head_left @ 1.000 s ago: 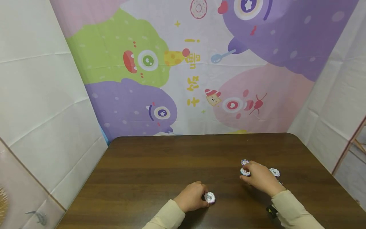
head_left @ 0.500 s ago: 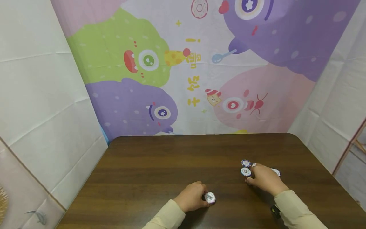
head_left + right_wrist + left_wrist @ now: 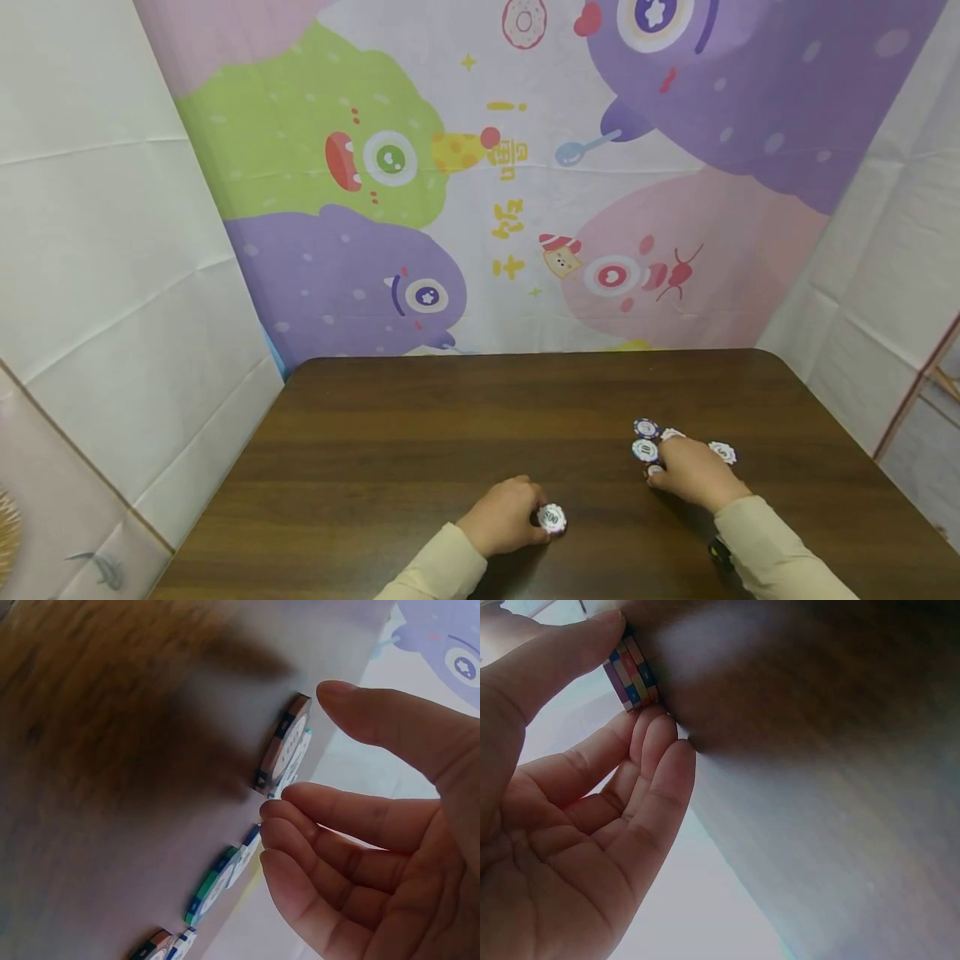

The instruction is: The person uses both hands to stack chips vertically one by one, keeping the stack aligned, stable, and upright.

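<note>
Some bare tabletop (image 3: 600,487) parts left fingers (image 3: 662,735) pinching chips (image 3: 632,675) from right fingers (image 3: 352,816) spread around one chip (image 3: 287,746)

One counter (image 3: 420,417) carries one stack of poker chips (image 3: 552,518), its layers too blurred to count, at the left hand (image 3: 504,517). Toward the counter's right edge, the right wrist view shows six more chips (image 3: 285,746) near the right hand (image 3: 697,473); the head view shows five. Two hands show.
</note>
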Tool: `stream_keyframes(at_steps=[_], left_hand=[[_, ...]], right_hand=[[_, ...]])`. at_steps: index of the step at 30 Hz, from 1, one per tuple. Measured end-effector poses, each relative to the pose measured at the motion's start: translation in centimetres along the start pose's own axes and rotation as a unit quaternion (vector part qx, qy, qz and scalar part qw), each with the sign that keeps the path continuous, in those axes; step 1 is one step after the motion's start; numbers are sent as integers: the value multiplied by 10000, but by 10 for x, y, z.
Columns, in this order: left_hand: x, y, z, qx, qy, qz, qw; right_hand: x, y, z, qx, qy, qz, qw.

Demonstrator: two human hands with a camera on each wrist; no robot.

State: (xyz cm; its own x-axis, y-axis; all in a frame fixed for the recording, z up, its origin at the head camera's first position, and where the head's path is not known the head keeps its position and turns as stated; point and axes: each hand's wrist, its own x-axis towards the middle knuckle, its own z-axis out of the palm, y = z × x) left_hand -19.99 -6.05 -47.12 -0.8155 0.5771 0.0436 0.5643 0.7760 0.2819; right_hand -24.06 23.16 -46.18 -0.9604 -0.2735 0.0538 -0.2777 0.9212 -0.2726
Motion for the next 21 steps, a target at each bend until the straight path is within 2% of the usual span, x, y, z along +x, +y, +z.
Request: stream_keyframes(at_steps=[21], left_hand=[[0,0,1,-5,-55,-61,10000]], right_hand=[[3,3,5,-48,-97,-20,9999]])
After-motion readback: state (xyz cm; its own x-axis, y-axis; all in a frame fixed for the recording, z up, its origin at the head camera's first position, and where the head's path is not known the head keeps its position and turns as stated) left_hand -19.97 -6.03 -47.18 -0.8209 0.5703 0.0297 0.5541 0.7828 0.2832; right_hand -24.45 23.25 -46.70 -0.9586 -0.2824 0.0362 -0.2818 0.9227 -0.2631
